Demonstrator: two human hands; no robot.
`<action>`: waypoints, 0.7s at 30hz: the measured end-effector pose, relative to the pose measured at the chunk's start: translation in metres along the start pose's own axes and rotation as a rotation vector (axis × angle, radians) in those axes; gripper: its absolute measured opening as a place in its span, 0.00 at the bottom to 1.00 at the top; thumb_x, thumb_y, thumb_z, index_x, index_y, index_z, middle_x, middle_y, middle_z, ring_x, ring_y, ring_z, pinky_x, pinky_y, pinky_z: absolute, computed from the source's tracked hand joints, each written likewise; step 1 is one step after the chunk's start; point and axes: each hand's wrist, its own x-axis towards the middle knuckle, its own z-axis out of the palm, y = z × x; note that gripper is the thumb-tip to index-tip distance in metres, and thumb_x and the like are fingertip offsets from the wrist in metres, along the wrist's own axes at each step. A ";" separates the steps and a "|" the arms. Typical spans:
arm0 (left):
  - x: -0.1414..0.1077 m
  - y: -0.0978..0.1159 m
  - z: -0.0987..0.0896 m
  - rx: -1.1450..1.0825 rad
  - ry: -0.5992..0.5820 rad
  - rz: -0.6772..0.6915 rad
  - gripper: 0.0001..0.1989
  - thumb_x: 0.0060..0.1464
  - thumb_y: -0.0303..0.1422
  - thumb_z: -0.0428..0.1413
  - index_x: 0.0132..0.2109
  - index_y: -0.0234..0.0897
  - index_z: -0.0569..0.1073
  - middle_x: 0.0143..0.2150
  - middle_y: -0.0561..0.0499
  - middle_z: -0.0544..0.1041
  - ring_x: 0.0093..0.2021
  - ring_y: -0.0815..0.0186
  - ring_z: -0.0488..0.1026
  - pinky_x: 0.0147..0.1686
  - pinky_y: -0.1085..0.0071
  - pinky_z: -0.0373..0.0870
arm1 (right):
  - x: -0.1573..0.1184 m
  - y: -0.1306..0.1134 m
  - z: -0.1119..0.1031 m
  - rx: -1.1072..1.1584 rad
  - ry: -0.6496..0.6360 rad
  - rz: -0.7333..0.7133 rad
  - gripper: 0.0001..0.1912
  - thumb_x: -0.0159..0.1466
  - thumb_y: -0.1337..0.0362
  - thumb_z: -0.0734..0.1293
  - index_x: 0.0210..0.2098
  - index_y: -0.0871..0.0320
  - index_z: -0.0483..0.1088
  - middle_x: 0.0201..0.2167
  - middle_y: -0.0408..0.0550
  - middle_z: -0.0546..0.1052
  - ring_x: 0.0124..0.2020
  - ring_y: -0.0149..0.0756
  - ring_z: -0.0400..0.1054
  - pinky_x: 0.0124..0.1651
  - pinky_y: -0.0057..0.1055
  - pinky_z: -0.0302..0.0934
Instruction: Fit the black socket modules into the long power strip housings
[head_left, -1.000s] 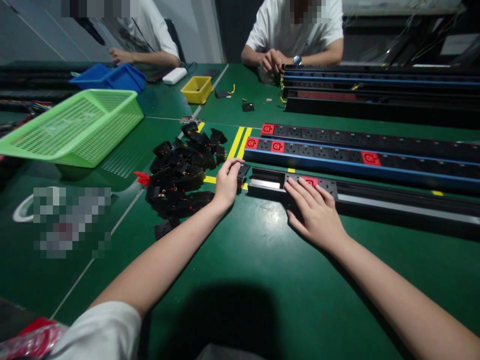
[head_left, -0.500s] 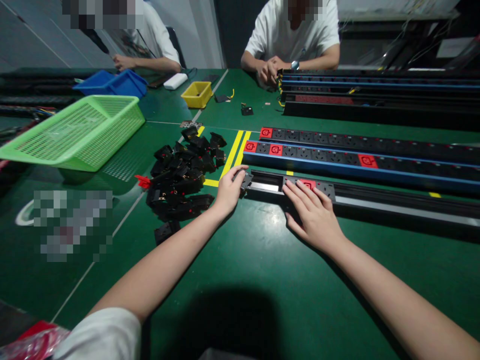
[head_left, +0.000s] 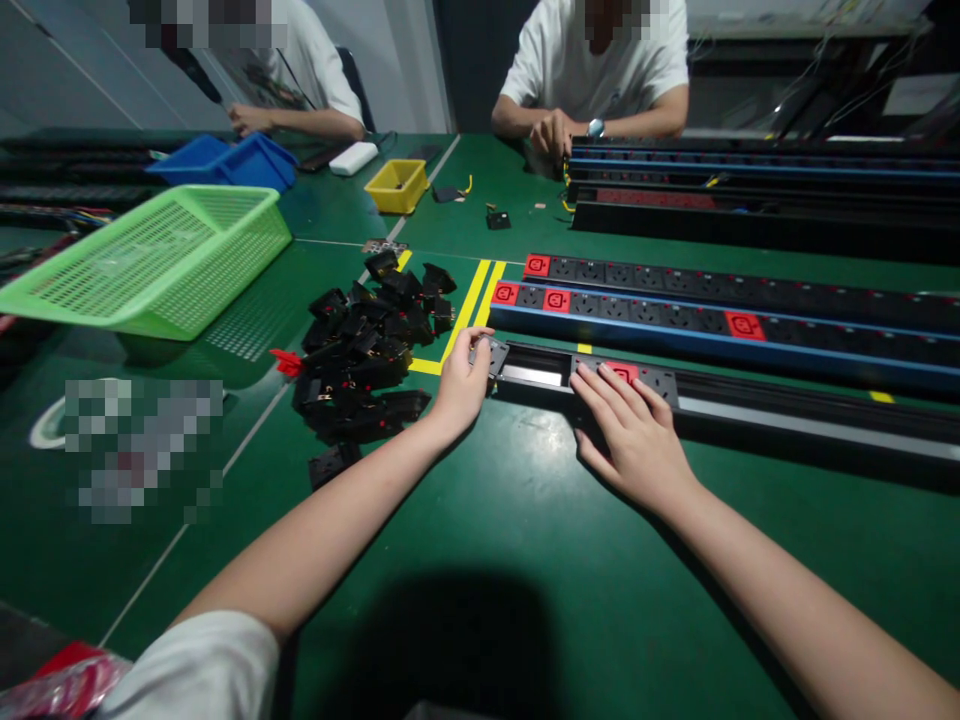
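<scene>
A long black power strip housing (head_left: 795,425) lies crosswise in front of me, with black socket modules and one red socket module (head_left: 622,373) seated in its channel. My left hand (head_left: 466,380) grips a black socket module (head_left: 491,354) at the channel's left end, thumb and fingers around it. Between that module and the seated ones, a gap shows the bare metallic channel floor. My right hand (head_left: 628,425) lies over the seated modules, fingers stretched out on their top and the thumb by the housing's near side. Left of my left hand is a heap of loose black socket modules (head_left: 367,345).
Behind the housing lie a blue-sided power strip (head_left: 637,330) and a black one (head_left: 675,280). A green basket (head_left: 217,270), blue bins (head_left: 259,165) and a yellow bin (head_left: 395,187) stand at the left and back. Two people sit across the table, beside more strips (head_left: 750,215).
The left hand's module lies slightly flatter at the channel's end. My right hand keeps its place on the seated modules. The view has shifted a little; the person opposite has moved their hands.
</scene>
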 end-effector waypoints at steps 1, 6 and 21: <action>0.000 0.000 0.000 0.019 0.006 0.006 0.12 0.64 0.39 0.47 0.48 0.40 0.70 0.46 0.47 0.75 0.47 0.63 0.72 0.50 0.65 0.67 | 0.000 0.000 0.000 0.001 0.001 -0.001 0.37 0.65 0.60 0.64 0.71 0.52 0.48 0.70 0.44 0.54 0.70 0.41 0.49 0.70 0.43 0.38; -0.001 0.001 -0.001 0.065 0.014 0.009 0.13 0.66 0.38 0.44 0.49 0.38 0.69 0.44 0.47 0.75 0.43 0.64 0.73 0.45 0.67 0.67 | 0.000 0.001 -0.001 -0.003 -0.002 -0.003 0.37 0.66 0.60 0.63 0.71 0.52 0.48 0.70 0.44 0.54 0.70 0.41 0.49 0.70 0.43 0.37; -0.003 0.005 0.000 0.195 -0.098 0.029 0.19 0.67 0.38 0.40 0.56 0.37 0.68 0.51 0.44 0.76 0.50 0.60 0.72 0.53 0.62 0.66 | 0.000 0.000 0.000 -0.003 0.000 -0.006 0.38 0.66 0.60 0.63 0.71 0.51 0.46 0.70 0.45 0.55 0.70 0.43 0.50 0.70 0.44 0.38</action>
